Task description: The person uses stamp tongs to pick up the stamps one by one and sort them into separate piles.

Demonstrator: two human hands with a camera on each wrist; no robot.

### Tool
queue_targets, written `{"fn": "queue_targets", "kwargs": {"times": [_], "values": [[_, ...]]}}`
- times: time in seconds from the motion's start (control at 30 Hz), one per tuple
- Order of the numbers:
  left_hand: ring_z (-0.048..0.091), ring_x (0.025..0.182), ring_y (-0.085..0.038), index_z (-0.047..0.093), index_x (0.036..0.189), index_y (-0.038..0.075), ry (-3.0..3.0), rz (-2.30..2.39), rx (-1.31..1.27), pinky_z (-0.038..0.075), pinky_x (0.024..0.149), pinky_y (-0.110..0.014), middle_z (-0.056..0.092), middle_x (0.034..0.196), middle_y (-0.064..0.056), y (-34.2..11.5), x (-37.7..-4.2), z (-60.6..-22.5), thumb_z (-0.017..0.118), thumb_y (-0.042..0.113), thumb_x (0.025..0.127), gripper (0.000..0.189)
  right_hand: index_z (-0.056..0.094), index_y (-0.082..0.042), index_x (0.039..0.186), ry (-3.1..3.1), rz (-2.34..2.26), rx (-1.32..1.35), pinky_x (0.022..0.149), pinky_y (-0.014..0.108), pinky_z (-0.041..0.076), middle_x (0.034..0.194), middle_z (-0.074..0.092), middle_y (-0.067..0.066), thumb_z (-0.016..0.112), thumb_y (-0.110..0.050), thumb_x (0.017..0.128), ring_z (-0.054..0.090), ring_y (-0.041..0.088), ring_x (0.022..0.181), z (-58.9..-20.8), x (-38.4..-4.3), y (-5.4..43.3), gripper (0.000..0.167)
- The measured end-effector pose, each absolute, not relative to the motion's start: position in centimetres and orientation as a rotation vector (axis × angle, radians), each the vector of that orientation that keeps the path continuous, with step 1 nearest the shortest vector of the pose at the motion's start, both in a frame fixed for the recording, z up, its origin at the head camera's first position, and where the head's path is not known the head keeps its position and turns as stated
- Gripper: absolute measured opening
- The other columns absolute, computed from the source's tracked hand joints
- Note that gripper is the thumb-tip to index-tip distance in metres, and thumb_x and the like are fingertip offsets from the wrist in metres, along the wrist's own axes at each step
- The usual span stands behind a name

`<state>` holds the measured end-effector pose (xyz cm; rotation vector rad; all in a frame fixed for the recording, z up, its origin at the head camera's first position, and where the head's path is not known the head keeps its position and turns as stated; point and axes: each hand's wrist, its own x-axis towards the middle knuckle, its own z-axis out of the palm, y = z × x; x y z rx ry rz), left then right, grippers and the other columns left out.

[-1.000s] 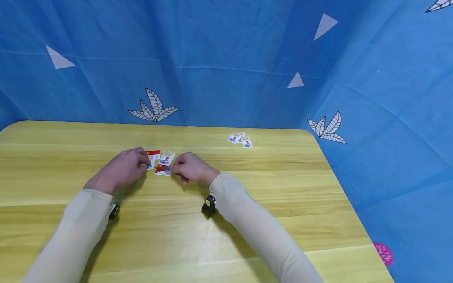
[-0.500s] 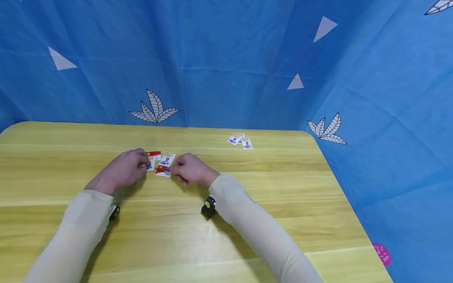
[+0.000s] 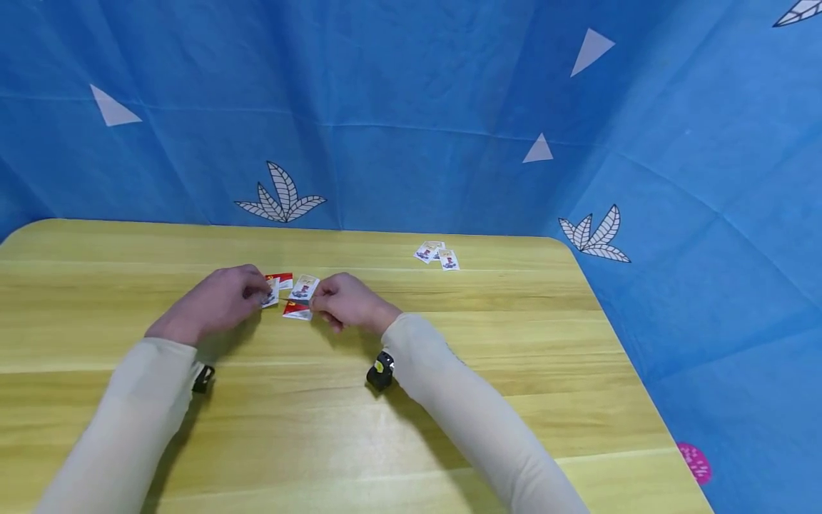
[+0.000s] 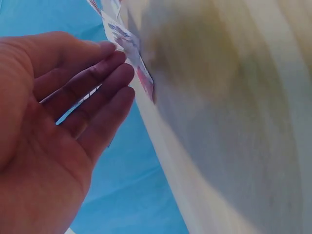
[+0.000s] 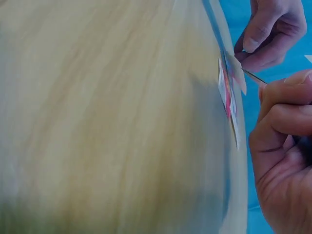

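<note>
In the head view my left hand [image 3: 225, 300] pinches the edge of a small white printed card [image 3: 272, 291] at the thumb and fingertips. Its other fingers stay loosely bent in the left wrist view. To its right, my right hand [image 3: 347, 301] grips slim pointed metal tweezers [image 5: 254, 77], whose tip points left toward the cards. Just left of the right fingertips lies another white printed card [image 3: 304, 286]. Below that sits a red-and-white card [image 3: 297, 311], partly overlapped by the tweezers. Behind the left fingertips shows a second red-topped card [image 3: 282, 278].
Several white printed cards [image 3: 438, 255] overlap near the back edge of the wooden table [image 3: 321, 428]. A blue patterned cloth [image 3: 411, 107] hangs behind the table and along its right side. Black wrist cameras sit under both sleeves.
My left hand has shifted slightly left, and the card at its fingertips has moved and tilted with it, widening the gap to the other cards. My right hand stays nearly still.
</note>
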<state>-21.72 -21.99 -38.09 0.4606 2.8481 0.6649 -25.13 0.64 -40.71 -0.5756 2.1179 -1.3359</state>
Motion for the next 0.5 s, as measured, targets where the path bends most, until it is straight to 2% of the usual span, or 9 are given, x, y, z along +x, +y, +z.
{"fn": "queue_targets", "kwargs": {"times": [0.1,0.3,0.5], "values": [[0.057,0.106,-0.038,0.068,0.115,-0.006,2.873,0.687,0.462,0.045,0.093,-0.056,0.061,0.118,-0.021,-22.5,-21.6,-37.8,0.058,0.005,0.095,0.024,0.058,0.005,0.082,2.108,-1.353,-0.578,0.043,0.025,0.039,0.058,0.049,0.006,0.054,-0.007,0.098,0.047,0.016,0.042,-40.5,-25.1,0.9,0.021],[0.049,0.119,-0.046,0.067,0.117,-0.006,2.880,0.667,0.429,0.037,0.100,-0.062,0.058,0.124,-0.025,-23.2,-21.7,-37.5,0.056,0.004,0.095,0.026,0.060,0.008,0.091,2.105,-1.375,-0.573,0.042,0.025,0.038,0.058,0.049,0.006,0.054,-0.008,0.099,0.047,0.015,0.043,-40.3,-25.4,1.7,0.019],[0.056,0.106,-0.042,0.068,0.110,-0.008,2.901,0.647,0.485,0.044,0.093,-0.059,0.061,0.113,-0.023,-23.5,-22.2,-37.9,0.064,0.001,0.091,0.022,0.057,0.012,0.093,2.080,-1.423,-0.574,0.043,0.027,0.037,0.059,0.049,0.005,0.054,-0.009,0.100,0.046,0.015,0.043,-40.1,-25.5,3.2,0.022]]}}
